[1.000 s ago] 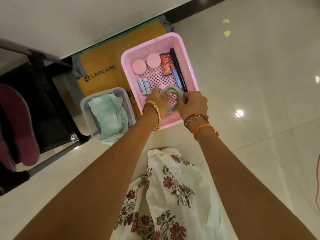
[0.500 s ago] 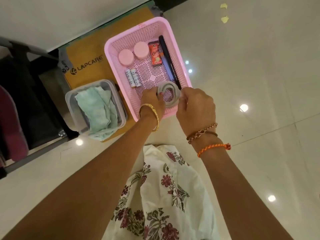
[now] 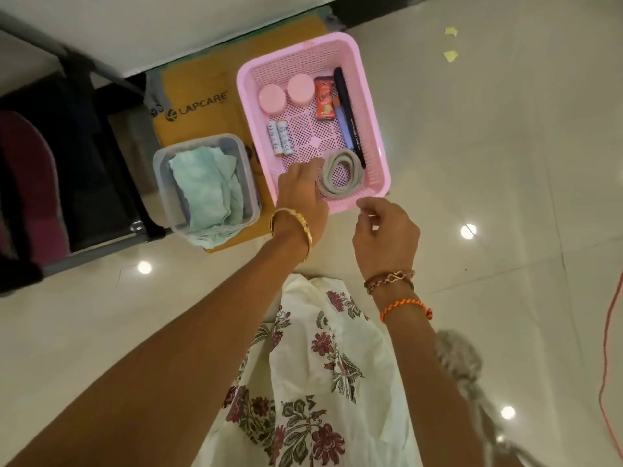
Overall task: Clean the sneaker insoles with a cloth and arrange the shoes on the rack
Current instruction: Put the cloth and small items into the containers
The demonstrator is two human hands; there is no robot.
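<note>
A grey coiled shoelace (image 3: 340, 175) lies in the near corner of a pink basket (image 3: 379, 129) on the floor. My left hand (image 3: 301, 193) reaches into the basket, and its thumb and fingertips pinch the coil's left side. My right hand (image 3: 384, 234) hovers just outside the basket's near rim, fingers loosely curled and holding nothing. A mint-green cloth (image 3: 205, 187) is bunched in a clear plastic tub (image 3: 160, 170) left of the basket. A black shoe rack (image 3: 84, 156) stands at far left with a maroon shoe (image 3: 30, 183) on it.
The basket also holds two pink jars (image 3: 286, 92), a red tube (image 3: 324, 99), two small white tubes (image 3: 279, 138) and a dark pen (image 3: 349, 112). A brown Lapcare cardboard (image 3: 202, 106) lies under tub and basket. A blurred grey shoe (image 3: 460, 362) sits at lower right beside an orange cord (image 3: 606, 348).
Both hands held the coil over the basket's near end. The coil now rests in the basket, my right hand has let go and drawn back, and my left hand stays on it.
</note>
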